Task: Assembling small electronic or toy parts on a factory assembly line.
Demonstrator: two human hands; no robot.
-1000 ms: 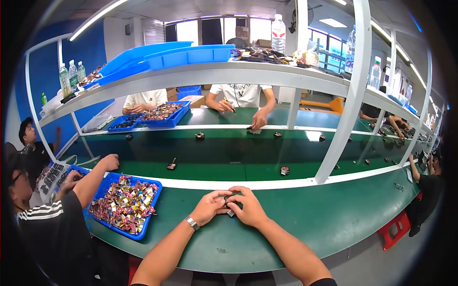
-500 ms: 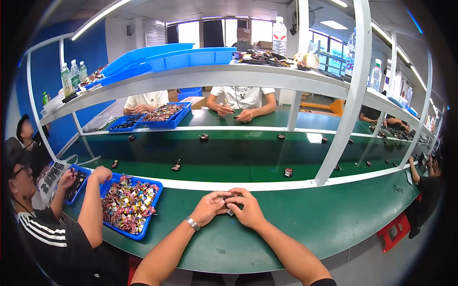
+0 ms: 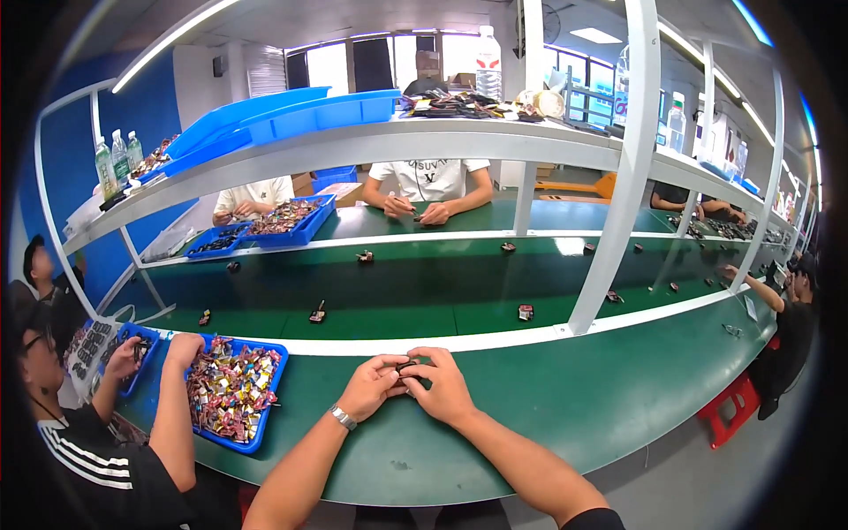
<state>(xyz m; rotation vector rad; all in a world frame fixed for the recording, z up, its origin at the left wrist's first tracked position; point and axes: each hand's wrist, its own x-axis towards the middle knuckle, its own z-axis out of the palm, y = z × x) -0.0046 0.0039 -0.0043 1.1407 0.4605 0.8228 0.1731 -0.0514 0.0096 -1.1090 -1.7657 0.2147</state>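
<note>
My left hand and my right hand meet over the green table's near edge. Together they pinch a small dark part between the fingertips. A metal watch sits on my left wrist. The part is mostly hidden by my fingers, so its shape is unclear.
A blue tray of small colourful parts lies at my left, where a seated person's hand reaches in. Small dark parts ride the green belt ahead. Other people sit across and at the right. White shelf posts rise beyond my hands.
My hands have stayed together on the small part. The person at my left has moved a hand from the left tray toward the blue tray's far edge.
</note>
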